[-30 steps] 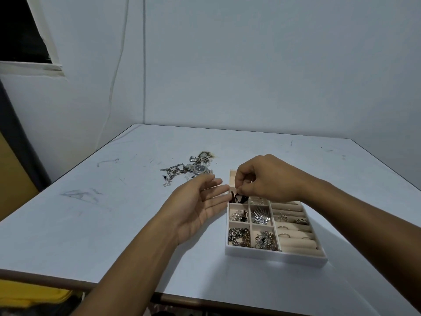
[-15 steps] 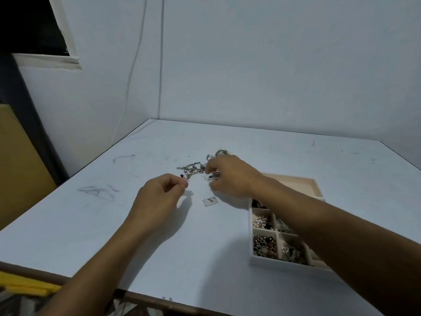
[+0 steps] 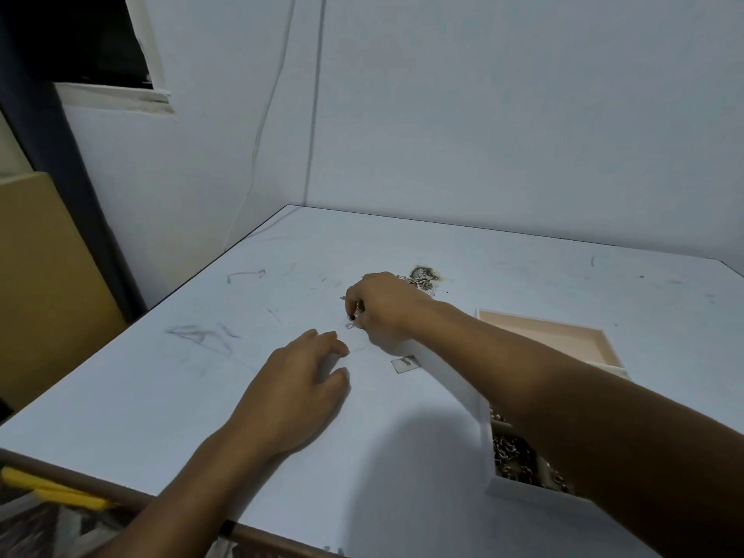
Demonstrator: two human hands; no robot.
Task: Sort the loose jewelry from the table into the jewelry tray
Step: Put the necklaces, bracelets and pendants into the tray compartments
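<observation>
While the right hand [image 3: 382, 312] reaches past the jewelry tray [image 3: 539, 336] at the right toward the far pile of loose jewelry [image 3: 422, 275], its curled fingertips pinch a small chain piece [image 3: 351, 321], seemingly to lift it clear. The left hand [image 3: 298, 392] rests nearer on the table [image 3: 201, 396], fingers loosely bent and holding nothing, probably ready to help.

Pale blue walls [image 3: 503, 114], dark window [image 3: 80, 38], scuffed white table [image 3: 181, 396], tan board [image 3: 44, 283]
</observation>
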